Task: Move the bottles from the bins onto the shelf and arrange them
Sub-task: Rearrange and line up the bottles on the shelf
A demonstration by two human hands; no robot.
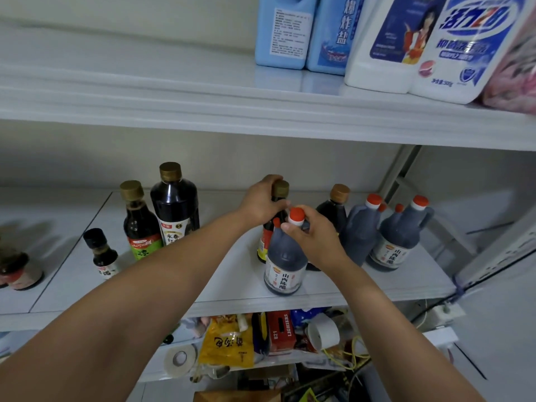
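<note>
On the white middle shelf (237, 297) my left hand (261, 203) grips the neck of a dark bottle with a gold cap (280, 189), mostly hidden behind my hands. My right hand (311, 237) pinches the neck of a dark vinegar jug with an orange-red cap (285, 268) standing near the shelf's front edge. Two more vinegar jugs (397, 236) stand at the right, and a brown-capped bottle (336, 204) stands behind my right hand. To the left stand a tall dark bottle (175, 204), a green-labelled bottle (139, 224) and a small black-capped bottle (103, 253).
The upper shelf (203, 111) carries blue and white detergent jugs (377, 39) at the right. A jar (17, 268) sits at the far left. Below, a cluttered shelf holds a yellow bag (226, 340), tape rolls (179, 359), a red box (281, 332). A metal upright (397, 175) stands right.
</note>
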